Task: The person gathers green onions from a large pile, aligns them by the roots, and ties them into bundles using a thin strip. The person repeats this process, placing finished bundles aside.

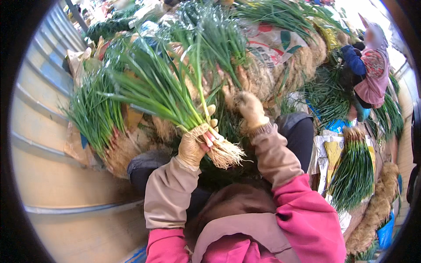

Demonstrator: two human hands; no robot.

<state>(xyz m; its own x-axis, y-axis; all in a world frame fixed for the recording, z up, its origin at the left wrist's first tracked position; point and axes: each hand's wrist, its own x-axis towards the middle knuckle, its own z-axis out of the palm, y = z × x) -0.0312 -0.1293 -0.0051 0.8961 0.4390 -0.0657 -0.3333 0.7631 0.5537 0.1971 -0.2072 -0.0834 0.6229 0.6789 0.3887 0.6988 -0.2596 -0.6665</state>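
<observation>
Just left of centre, the gloved left hand (190,149) is clasping a bunch of spring onions (175,101) near its base, with leaves fanning toward 10 o'clock and pale roots pointing toward 4 o'clock. At 2 o'clock, the gloved right hand (253,110) is sitting at the near edge of a heap of spring onions (219,35) lying toward 12 o'clock, its fingers too blurred to tell whether they are holding anything. The step appears to be building up the bunch, so the next move is probably calling for picking out a few more stalks.
</observation>
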